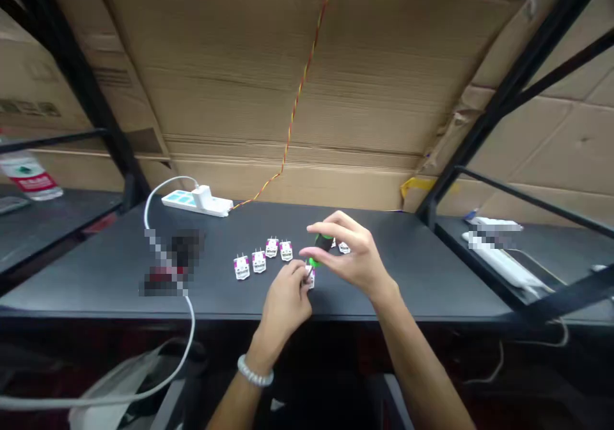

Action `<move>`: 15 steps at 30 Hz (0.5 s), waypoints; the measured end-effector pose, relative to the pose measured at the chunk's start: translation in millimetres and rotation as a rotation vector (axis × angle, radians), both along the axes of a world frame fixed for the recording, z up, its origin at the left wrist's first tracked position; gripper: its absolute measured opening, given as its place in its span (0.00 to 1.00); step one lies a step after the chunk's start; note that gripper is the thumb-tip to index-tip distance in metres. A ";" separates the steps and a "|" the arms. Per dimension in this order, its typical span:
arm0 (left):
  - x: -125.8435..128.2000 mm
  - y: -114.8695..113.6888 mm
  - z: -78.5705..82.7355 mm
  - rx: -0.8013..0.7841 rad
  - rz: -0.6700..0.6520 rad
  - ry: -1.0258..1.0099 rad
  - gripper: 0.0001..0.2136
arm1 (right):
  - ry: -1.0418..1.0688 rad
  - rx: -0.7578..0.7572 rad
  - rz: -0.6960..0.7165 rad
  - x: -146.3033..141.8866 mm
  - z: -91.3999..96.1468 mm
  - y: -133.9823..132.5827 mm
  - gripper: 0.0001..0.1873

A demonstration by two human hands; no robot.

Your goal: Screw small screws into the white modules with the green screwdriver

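Screwdriver [322, 244] meets small white connector [309, 278]

Nearest the camera, the left hand [285, 308], a white beaded bracelet [254, 371] on its wrist, is closed around the connector and pinches it just above the dark surface [432, 276]. The right hand [350, 254] is curled around the screwdriver's black and green handle, and its thin metal shaft reaches down to the connector between the two hands. Exactly where the tip lands is hidden by the fingers.

Just left of the hands, four more white connectors with magenta sides and metal pins [263, 255] stand in a loose row on the surface. Another [343, 247] sits partly hidden behind the right hand. Further left lies a pixelated, unreadable object [173, 263], with a white cable [158, 206] curving past it to a white power strip [196, 201] with blue patches near the far edge. A twisted red and yellow wire [297, 97] runs from that strip up a cardboard wall [230, 65]. Black metal shelf frames [518, 103] stand on both sides, and a long white power strip [503, 269] lies on the right shelf [480, 241].
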State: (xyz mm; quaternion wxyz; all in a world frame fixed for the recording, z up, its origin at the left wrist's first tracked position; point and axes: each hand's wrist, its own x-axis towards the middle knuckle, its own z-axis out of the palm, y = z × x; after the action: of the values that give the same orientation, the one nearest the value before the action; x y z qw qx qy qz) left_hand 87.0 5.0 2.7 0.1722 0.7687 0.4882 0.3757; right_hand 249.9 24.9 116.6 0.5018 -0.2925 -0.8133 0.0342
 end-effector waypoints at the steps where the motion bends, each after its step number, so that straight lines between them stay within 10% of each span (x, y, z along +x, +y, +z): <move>1: 0.0 -0.1 0.2 -0.003 0.000 -0.003 0.13 | -0.007 -0.004 0.000 0.8 0.0 -0.6 0.17; 7: 0.0 0.1 -1.7 0.001 0.000 0.000 0.13 | -0.046 -0.142 0.224 6.3 0.5 -4.6 0.30; 15: 0.1 0.9 -1.7 0.005 0.002 -0.002 0.12 | -0.039 -0.083 0.089 1.4 -0.9 -0.6 0.24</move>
State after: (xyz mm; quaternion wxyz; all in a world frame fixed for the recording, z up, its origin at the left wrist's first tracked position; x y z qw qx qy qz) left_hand 87.1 5.9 1.0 0.1705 0.7683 0.4878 0.3778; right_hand 251.3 24.3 115.8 0.4713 -0.2774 -0.8330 0.0844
